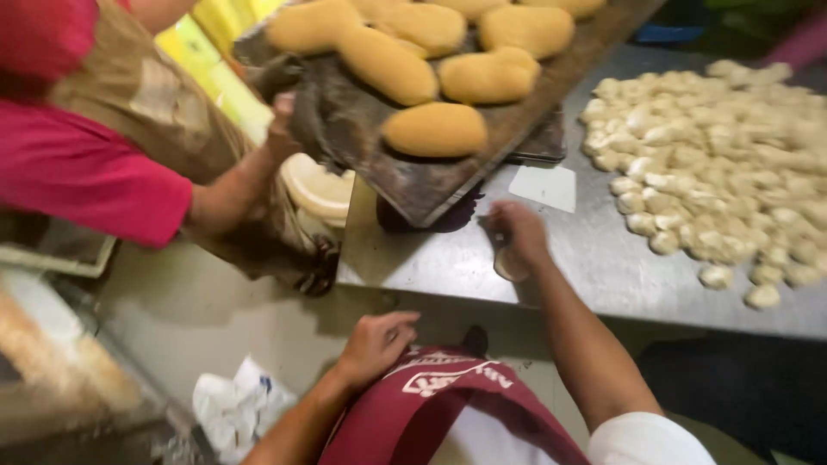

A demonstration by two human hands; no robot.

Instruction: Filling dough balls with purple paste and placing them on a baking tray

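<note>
The right hand (517, 234) is down on the steel desk (603, 267), fingers curled around a small scraper (508, 263), near the big heap of dough pieces (724, 164). The left hand (375, 344) rests loosely curled on the maroon apron (431, 405) with nothing in it. Next to them a co-worker's hand (280, 125) grips a tilted baking tray (431, 185) of golden rolls (435, 129) through a dark cloth (314, 108), probably because it's hot.
</note>
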